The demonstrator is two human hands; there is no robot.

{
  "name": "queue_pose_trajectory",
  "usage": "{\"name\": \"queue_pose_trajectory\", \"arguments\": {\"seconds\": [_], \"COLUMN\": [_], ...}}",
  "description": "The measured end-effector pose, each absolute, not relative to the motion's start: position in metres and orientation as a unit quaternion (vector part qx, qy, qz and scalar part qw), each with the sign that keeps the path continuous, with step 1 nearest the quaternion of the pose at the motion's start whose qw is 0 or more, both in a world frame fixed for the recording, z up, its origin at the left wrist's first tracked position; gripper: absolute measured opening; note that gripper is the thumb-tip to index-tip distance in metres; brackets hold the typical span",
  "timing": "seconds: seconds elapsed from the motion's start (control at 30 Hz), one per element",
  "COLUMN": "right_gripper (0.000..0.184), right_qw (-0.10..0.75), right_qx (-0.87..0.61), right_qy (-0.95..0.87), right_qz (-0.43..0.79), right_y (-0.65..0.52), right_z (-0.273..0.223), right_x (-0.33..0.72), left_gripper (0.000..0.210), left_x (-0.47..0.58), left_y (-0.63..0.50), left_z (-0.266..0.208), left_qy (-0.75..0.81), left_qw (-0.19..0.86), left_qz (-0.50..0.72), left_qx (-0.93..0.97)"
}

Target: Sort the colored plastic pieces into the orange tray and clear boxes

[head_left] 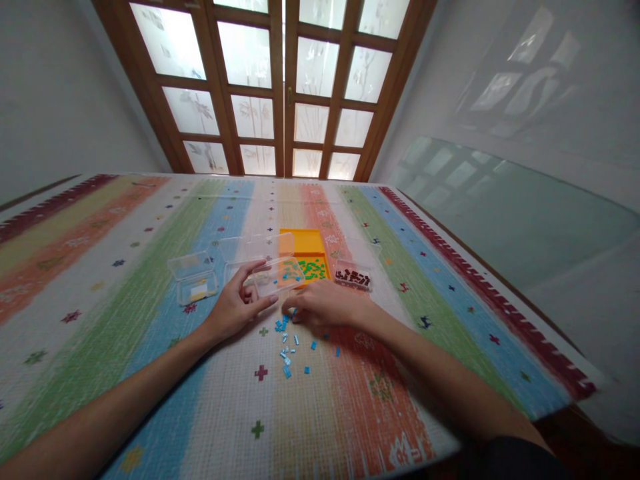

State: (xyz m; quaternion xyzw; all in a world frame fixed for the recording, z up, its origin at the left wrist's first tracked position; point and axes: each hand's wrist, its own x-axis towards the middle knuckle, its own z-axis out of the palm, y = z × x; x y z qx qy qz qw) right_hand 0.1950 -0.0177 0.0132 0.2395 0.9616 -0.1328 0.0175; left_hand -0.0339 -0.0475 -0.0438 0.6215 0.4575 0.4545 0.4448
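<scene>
My left hand (239, 299) grips the near left corner of a clear plastic box (267, 288), thumb and fingers apart around its side. The box is tilted, with a few small blue bricks inside, and its lid stands open behind. My right hand (323, 303) is bent down beside it, fingertips pinched at a small blue brick (293, 312), partly hidden by the fingers. Just in front of the hands, several blue toy bricks (286, 359) lie scattered on the striped tablecloth (230, 413).
Behind the hands an orange box (303, 241) lies open with green bricks in it. To the right is a clear box of dark brown bricks (353, 277). A small clear case (197, 288) with yellow and white pieces stands open at left.
</scene>
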Motion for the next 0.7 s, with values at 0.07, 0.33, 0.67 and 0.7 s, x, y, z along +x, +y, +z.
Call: {"name": "queue_pose_trajectory", "arguments": {"seconds": [0.07, 0.33, 0.67, 0.7], "right_gripper": [0.018, 0.022, 0.018, 0.019], "right_qw": [0.022, 0.059, 0.063, 0.064], "right_qx": [0.239, 0.247, 0.217, 0.217], "right_qy": [0.961, 0.959, 0.965, 0.966], "right_qz": [-0.136, -0.128, -0.131, -0.128], "right_y": [-0.0163, -0.0154, -0.0161, -0.0161], "right_z": [0.0132, 0.0199, 0.0135, 0.0134], "right_x": [0.1961, 0.1968, 0.1989, 0.1988], "left_gripper": [0.078, 0.079, 0.077, 0.077], "left_x": [-0.0338, -0.0343, -0.0347, -0.0348], "left_y": [-0.0476, -0.0471, -0.0466, -0.0464], "left_z": [-0.0435, -0.0444, -0.0455, -0.0458], "left_qy": [0.457, 0.459, 0.46, 0.461], "left_qw": [0.444, 0.445, 0.444, 0.444], "left_qz": [0.455, 0.454, 0.447, 0.447], "left_qx": [0.622, 0.621, 0.625, 0.625]}}
